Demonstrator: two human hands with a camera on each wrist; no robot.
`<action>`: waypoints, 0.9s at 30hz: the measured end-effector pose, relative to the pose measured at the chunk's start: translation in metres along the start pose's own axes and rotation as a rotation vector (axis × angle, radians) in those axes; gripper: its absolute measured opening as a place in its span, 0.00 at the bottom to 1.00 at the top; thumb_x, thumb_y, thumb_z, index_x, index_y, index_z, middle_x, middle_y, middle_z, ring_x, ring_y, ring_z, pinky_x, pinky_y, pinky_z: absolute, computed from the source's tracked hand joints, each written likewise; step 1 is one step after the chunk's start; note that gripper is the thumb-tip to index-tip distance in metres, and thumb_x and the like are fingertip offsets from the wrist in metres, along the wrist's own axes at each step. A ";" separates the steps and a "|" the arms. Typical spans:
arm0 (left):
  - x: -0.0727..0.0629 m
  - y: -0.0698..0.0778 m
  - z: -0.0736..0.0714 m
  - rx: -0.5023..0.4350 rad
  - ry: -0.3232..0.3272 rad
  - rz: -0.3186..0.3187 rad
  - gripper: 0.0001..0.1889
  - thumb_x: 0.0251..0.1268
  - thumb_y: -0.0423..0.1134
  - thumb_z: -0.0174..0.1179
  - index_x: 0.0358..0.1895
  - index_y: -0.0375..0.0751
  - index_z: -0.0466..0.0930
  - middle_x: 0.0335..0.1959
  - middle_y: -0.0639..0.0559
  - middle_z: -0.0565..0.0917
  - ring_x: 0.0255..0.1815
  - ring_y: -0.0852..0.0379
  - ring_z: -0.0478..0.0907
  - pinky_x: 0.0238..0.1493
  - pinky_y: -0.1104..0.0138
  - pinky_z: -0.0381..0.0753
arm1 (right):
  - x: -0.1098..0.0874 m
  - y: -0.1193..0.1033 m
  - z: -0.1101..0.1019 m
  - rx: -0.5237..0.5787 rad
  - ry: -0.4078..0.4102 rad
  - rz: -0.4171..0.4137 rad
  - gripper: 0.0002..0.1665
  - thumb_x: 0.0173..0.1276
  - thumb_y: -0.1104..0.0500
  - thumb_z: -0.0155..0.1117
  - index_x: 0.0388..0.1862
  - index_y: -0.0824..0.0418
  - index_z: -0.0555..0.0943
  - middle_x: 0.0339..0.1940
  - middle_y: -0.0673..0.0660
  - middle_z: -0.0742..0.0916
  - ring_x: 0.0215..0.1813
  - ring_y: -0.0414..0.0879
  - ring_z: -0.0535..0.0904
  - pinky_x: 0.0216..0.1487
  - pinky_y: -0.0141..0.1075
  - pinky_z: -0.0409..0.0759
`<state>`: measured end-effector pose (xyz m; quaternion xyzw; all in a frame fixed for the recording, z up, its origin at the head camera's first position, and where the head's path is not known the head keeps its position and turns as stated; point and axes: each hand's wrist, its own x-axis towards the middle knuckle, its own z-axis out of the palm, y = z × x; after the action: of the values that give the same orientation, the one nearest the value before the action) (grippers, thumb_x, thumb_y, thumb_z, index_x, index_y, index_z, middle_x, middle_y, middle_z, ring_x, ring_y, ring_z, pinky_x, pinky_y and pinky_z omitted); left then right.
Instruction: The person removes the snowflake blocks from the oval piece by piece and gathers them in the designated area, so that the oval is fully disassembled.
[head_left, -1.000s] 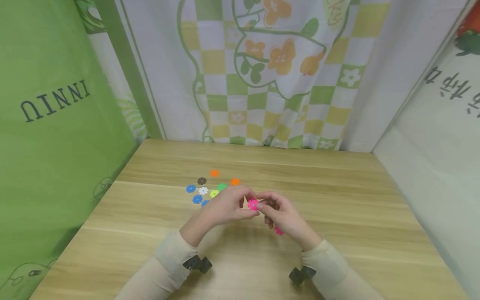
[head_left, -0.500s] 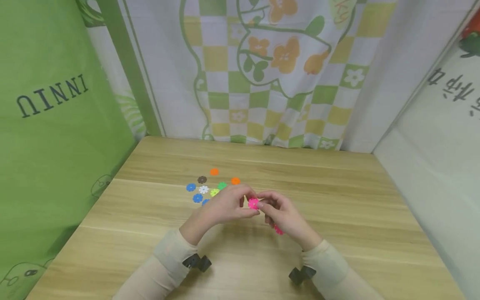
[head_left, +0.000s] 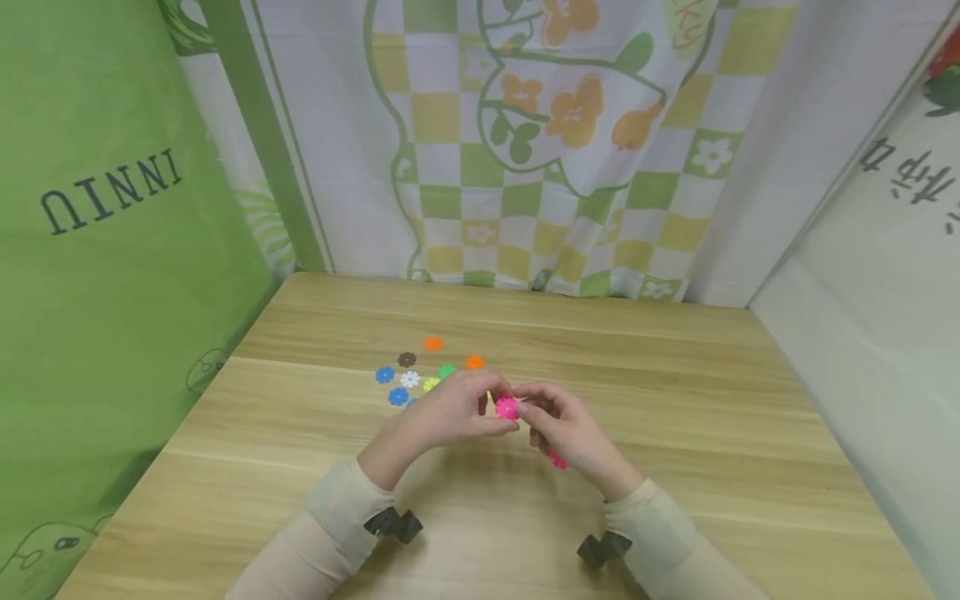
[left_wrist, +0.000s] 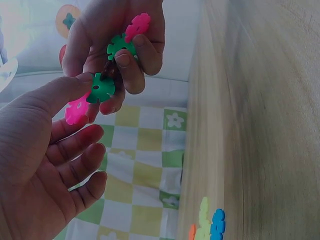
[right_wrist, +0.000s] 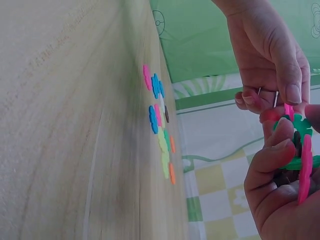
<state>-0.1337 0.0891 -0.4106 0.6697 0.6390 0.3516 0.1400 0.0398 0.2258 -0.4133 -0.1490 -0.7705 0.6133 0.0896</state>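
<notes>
Both hands hold a short chain of interlocking plastic snowflake discs above the table. In the left wrist view it runs from a pink disc through a green disc, a dark brown one and a second green disc to another pink disc. My left hand pinches the pink disc at its end with thumb and fingers. My right hand grips the rest, fingers curled round the brown and green discs. Its far pink disc sticks out below the right hand.
Loose snowflake discs lie beyond the left hand: orange, brown, white, blue, green and more. Pink discs show among them in the right wrist view. A patterned curtain hangs behind the wooden table.
The hands and the chain stay almost in place. The head view has shifted slightly, so the loose discs and curtain appear a little displaced.
</notes>
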 end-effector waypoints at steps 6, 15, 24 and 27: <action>0.001 0.004 0.000 0.009 0.006 -0.005 0.13 0.59 0.46 0.70 0.41 0.46 0.80 0.31 0.53 0.82 0.19 0.64 0.68 0.20 0.72 0.70 | -0.001 0.000 -0.002 0.008 -0.003 -0.019 0.21 0.73 0.48 0.61 0.59 0.57 0.77 0.39 0.65 0.81 0.25 0.46 0.72 0.18 0.31 0.70; 0.001 0.010 0.000 0.047 0.084 0.006 0.09 0.59 0.44 0.67 0.39 0.48 0.79 0.31 0.61 0.79 0.21 0.64 0.68 0.22 0.72 0.70 | -0.004 -0.004 -0.005 0.023 0.019 -0.001 0.22 0.72 0.47 0.62 0.58 0.59 0.78 0.34 0.61 0.80 0.23 0.45 0.70 0.17 0.30 0.66; 0.002 0.013 0.002 0.032 0.074 0.002 0.11 0.62 0.41 0.65 0.46 0.44 0.80 0.33 0.60 0.78 0.23 0.61 0.71 0.24 0.71 0.73 | -0.009 -0.004 -0.008 0.031 0.043 -0.025 0.20 0.73 0.48 0.61 0.55 0.59 0.79 0.35 0.59 0.81 0.25 0.45 0.71 0.20 0.29 0.66; 0.003 0.015 0.004 0.044 0.061 0.035 0.12 0.64 0.39 0.63 0.49 0.42 0.81 0.37 0.59 0.79 0.30 0.57 0.75 0.31 0.71 0.76 | -0.009 -0.003 -0.009 0.021 0.065 -0.022 0.19 0.72 0.48 0.62 0.52 0.59 0.80 0.35 0.58 0.81 0.24 0.45 0.71 0.19 0.29 0.65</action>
<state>-0.1199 0.0910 -0.4031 0.6726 0.6387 0.3601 0.0996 0.0512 0.2300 -0.4079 -0.1594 -0.7622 0.6153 0.1230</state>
